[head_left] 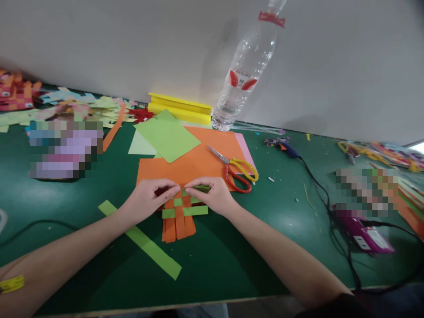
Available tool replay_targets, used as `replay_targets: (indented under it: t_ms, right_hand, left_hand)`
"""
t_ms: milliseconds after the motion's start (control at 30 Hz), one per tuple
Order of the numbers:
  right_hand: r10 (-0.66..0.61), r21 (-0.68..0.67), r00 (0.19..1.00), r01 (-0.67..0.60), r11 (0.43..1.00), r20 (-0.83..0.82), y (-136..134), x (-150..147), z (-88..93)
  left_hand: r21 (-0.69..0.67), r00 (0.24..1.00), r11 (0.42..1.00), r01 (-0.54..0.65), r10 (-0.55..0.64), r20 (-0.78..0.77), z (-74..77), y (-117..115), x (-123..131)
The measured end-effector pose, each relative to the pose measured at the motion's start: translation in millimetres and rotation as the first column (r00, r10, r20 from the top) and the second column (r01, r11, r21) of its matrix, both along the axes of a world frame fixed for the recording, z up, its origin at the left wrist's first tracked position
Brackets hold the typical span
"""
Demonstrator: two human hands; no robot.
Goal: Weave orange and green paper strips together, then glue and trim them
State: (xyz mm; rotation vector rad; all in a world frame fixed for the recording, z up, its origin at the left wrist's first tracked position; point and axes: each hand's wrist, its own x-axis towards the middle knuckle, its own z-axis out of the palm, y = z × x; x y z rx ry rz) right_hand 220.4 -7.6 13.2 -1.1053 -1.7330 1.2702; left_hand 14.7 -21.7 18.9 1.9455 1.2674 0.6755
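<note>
Between my hands lies a small woven piece of paper strips (179,216), with orange strips running lengthwise and green ones across. My left hand (155,192) pinches its far edge with thumb and forefinger. Right beside it, my right hand (209,192) pinches the same edge, fingertips almost touching the left ones. The orange ends fan out toward me. A loose green paper strip (152,249) lies slantwise under my left forearm. Beyond my hands are orange paper sheets (185,165) with a green sheet (168,137) on top. Scissors (236,168) with red and yellow handles rest partly open on the orange paper.
A clear plastic bottle (236,84) stands at the wall beside folded yellow paper (179,108). Paper scraps (82,108) are heaped at the back left. A glue gun (288,150) with its black cord (314,181) lies to the right, near a purple box (364,232).
</note>
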Motion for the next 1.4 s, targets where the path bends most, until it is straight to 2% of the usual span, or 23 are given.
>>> replay_targets:
  t_ms: [433, 1400]
  right_hand:
    - [0.018, 0.052, 0.998, -0.020, 0.998, 0.054, -1.6, -0.9, -4.1]
    - [-0.001, 0.092, 0.997, -0.006, 0.996, 0.072, -0.7, 0.3, -3.0]
  left_hand:
    - [0.030, 0.998, 0.999, 0.031, -0.029, -0.062, -5.3, 0.9, -1.3]
    - [0.020, 0.998, 0.999, 0.030, -0.029, -0.052, -6.5, 2.0, -1.1]
